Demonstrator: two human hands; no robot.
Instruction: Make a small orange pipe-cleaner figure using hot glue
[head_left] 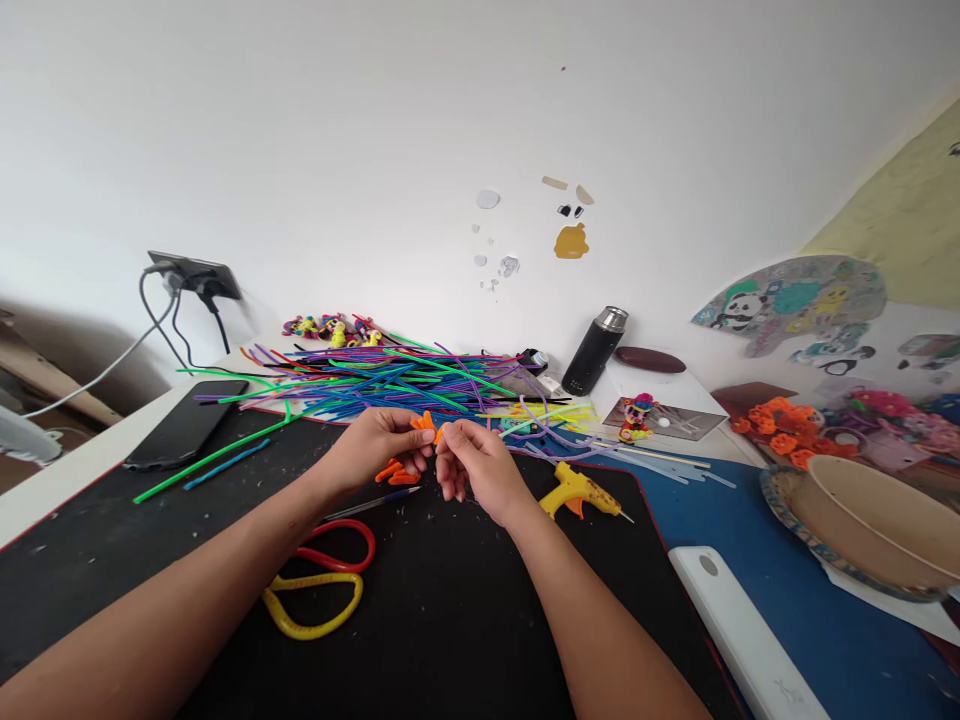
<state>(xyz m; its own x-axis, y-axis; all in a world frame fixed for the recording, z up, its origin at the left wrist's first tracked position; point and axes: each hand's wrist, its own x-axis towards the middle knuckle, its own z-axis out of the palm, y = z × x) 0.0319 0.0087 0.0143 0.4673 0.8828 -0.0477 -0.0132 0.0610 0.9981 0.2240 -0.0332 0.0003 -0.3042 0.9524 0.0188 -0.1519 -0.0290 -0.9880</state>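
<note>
While both forearms reached in from the near edge, the work sat over the black mat (465, 620), which covered most of the desk ahead of the blue mat (817, 610) on the right. Heap of pipe cleaners (390, 385), mixed colours, lay along the far edge of the mat, long axes running mostly left to right. Tan bowl (870, 520) at far right, orange flowers (780, 425) behind it. Phone (187, 425) face down, far left. Scissors (322, 580), red and yellow handles, lay near the left forearm. Black flask (595, 352) stood tilted against the wall. Yellow glue gun (581, 492) lay just right of the right wrist, nozzle pointing right.

Left hand (375, 445) and right hand (480, 465) met at the fingertips, both closed in a pinch on one small orange piece (427, 424). That piece sat between the two hands, slightly above the mat, a little nearer the left hand's fingers; its long axis could not be made out, too small. More orange bits (396, 472) lay on the mat directly under the left hand, touching or nearly so. A pen (375, 503) lay just nearer than those, slanting up to the right.

No readable brand, label or writing anywhere; the panda print (739, 310) on the right wall showed pictures only.
</note>
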